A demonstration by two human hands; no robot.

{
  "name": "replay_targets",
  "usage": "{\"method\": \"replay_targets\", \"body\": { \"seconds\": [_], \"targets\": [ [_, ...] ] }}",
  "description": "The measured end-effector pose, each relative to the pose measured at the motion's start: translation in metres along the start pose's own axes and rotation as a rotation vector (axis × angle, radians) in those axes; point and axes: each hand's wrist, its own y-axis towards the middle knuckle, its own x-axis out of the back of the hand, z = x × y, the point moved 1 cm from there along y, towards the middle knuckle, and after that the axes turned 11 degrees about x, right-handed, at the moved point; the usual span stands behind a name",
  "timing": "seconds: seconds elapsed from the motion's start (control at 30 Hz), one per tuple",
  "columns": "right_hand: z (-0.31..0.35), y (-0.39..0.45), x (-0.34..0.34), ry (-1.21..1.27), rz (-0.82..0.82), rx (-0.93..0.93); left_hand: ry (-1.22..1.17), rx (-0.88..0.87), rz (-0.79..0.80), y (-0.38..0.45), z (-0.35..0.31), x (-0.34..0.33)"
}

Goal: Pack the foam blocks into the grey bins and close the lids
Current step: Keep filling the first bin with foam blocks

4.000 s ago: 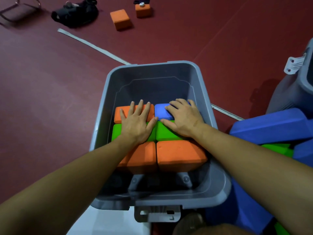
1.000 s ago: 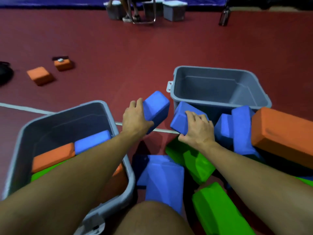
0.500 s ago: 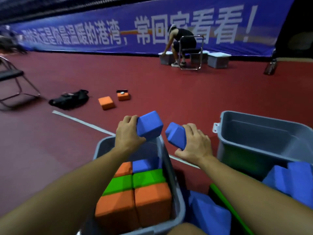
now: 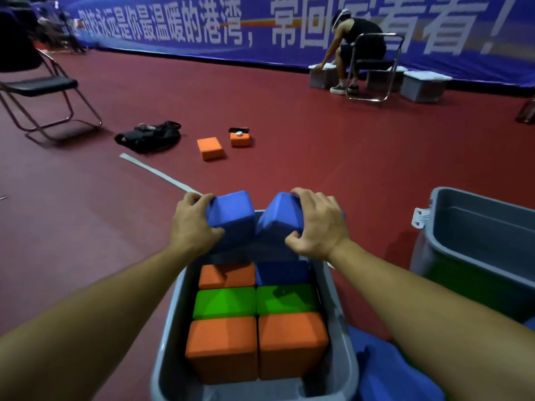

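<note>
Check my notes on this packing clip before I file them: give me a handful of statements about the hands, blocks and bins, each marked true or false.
1. Each hand holds a blue block. True: the left hand grips one blue block, the right hand the other blue block.
2. The near bin holds no blocks. False: six show inside, in two columns.
3. The two green blocks lie between orange ones at the front and an orange and a blue one behind. True.
4. The bin on the right has its lid shut. False: it stands open.
5. Two orange blocks lie on the floor beyond. True.
</note>
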Motion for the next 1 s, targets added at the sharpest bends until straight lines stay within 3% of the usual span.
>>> {"method": "replay_targets", "body": {
  "seconds": [0.4,0.8,1.0],
  "targets": [
    [-0.015,0.057,-0.049,0.043,0.189,0.235,0.011,0.033,0.025,0.034,0.026,-0.043],
    [-0.032,0.048,-0.049,0.042,-0.018,0.25,-0.019,0.044,-0.064,0.036,0.036,-0.057],
    [-0.036,0.037,-0.062,0.049,0.079,0.167,0.002,-0.004,-0.018,0.028,0.034,-0.066]
  ]
}}
